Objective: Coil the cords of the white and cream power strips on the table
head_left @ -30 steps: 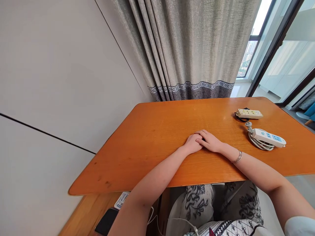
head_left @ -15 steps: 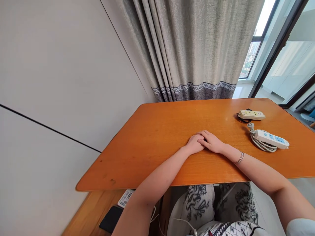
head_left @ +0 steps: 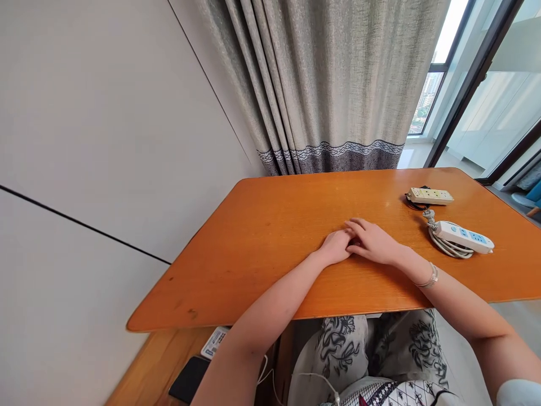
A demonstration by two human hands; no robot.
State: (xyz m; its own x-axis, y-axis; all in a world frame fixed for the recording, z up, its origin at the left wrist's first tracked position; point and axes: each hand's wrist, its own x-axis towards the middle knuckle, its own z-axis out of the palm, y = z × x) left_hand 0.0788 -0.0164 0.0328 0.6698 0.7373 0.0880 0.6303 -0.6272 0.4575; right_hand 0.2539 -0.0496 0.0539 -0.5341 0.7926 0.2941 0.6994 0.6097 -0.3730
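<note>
My left hand lies palm down on the orange-brown wooden table. Its fingers are mostly hidden behind my right hand, so their shape cannot be made out. The right hand holds nothing; its fingers reach out loosely over the tips of the left, a little raised and slightly apart. A thin silvery bracelet circles the right wrist. To the right of that hand, apart from it, is a white power strip with blue sockets and its grey cord coiled beside it.
A cream power strip with a dark cord lies farther back on the table. Beyond the far edge hangs a grey curtain; a pale wall runs along the left. Below the table's left side is a black flat object.
My right hand has shifted slightly right and lifted, its fingers sliding partly off the back of my left hand. The left hand has hardly moved. The view has tilted a little.
</note>
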